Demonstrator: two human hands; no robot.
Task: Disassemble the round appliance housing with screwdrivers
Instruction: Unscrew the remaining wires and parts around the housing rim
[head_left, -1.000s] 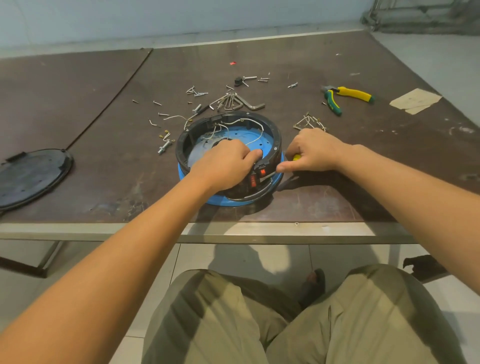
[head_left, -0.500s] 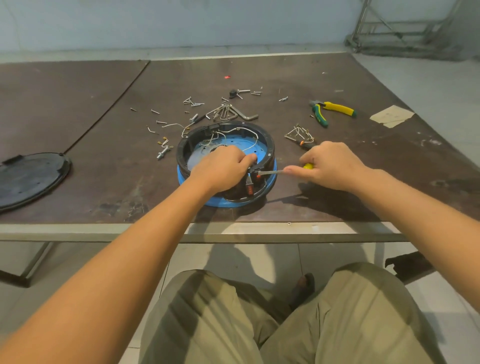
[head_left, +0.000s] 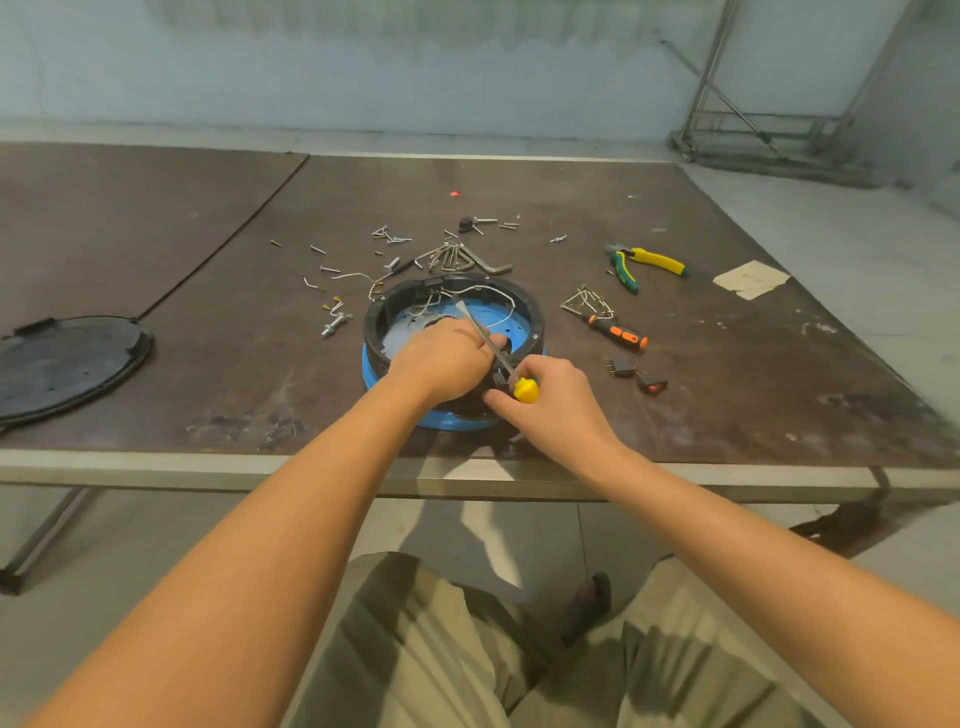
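Left hand (head_left: 441, 364) grips the round black plastic housing (head_left: 531, 319) — right hand (head_left: 558, 402) clamps a yellow-handled steel screwdriver (head_left: 526, 391).

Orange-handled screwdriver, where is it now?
Head view: orange-handled screwdriver lies on the table right of the round housing, beside a wire tangle, pliers beyond.

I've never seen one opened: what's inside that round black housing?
A blue plate and loose white wires show inside the housing. The left hand, gripping the near rim, and the screwdriver cover the near part.
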